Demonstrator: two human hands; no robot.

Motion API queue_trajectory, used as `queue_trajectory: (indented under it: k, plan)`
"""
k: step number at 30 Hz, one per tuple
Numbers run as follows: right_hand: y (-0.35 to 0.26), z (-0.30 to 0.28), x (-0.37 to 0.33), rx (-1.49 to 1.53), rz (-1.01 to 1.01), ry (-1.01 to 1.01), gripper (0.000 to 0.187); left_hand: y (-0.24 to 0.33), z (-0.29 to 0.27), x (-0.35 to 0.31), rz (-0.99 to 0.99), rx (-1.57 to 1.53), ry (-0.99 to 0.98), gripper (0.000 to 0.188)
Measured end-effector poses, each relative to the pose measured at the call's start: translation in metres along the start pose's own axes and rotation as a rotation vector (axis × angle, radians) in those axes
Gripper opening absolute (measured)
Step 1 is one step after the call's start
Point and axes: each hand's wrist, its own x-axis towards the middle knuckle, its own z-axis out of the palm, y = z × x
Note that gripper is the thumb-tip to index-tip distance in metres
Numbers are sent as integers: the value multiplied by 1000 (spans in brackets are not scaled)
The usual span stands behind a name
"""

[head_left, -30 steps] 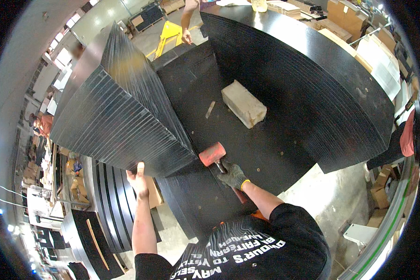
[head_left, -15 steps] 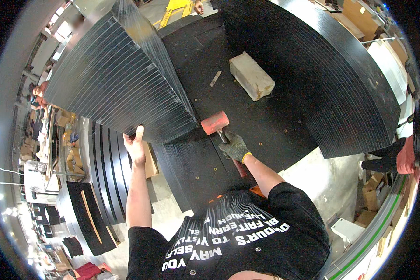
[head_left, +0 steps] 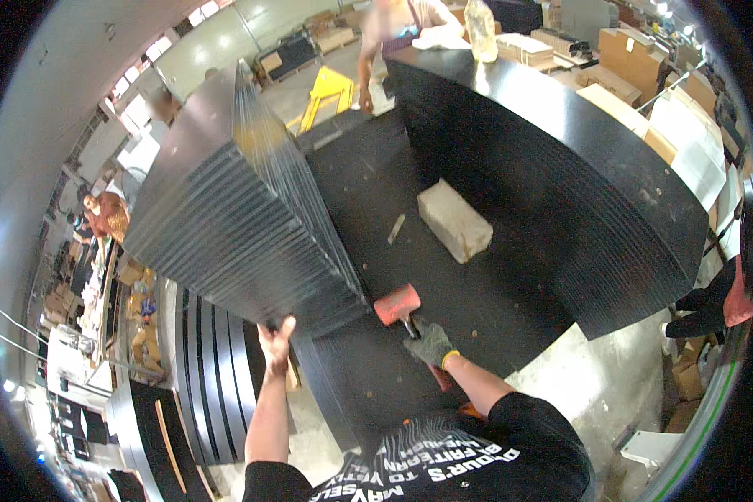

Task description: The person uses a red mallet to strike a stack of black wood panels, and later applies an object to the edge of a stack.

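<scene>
My right hand [head_left: 432, 345], in a grey work glove with a yellow cuff, grips the handle of a mallet with a red cylindrical head [head_left: 398, 304]. The mallet's head is just above the flat black panels, close to the lower corner of the left stack. My bare left hand [head_left: 275, 345] touches the near edge of that tall stack of black panels [head_left: 226, 226], thumb and fingers apart. Clear film seems to cover the stack's inner side. Between the two stacks, a pale worn block [head_left: 455, 222] and a small flat strip [head_left: 396, 228] lie on the black surface [head_left: 443, 293].
A second curved stack of black panels [head_left: 560, 201] stands at the right. Long dark panels [head_left: 213, 376] lie at lower left. Another person [head_left: 410, 33] stands at the far end, near a yellow metal frame [head_left: 330, 88]. Cardboard boxes [head_left: 633, 63] are at far right.
The view has tilted up, so the scene sits lower and the far person shows more. My left hand stays at the stack's edge; the mallet remains in my right hand beside the stack.
</scene>
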Motion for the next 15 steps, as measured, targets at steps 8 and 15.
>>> queue_trajectory:
  k: [8, 15]
  plan:
    - [-5, -13, -2, 18, 39, -82, 57, -10, 20, -16, -1, -19, 54, 59]
    - [-21, -20, -6, -129, 40, -105, 61, -15, 8, -13, -34, 49, 95, 52]
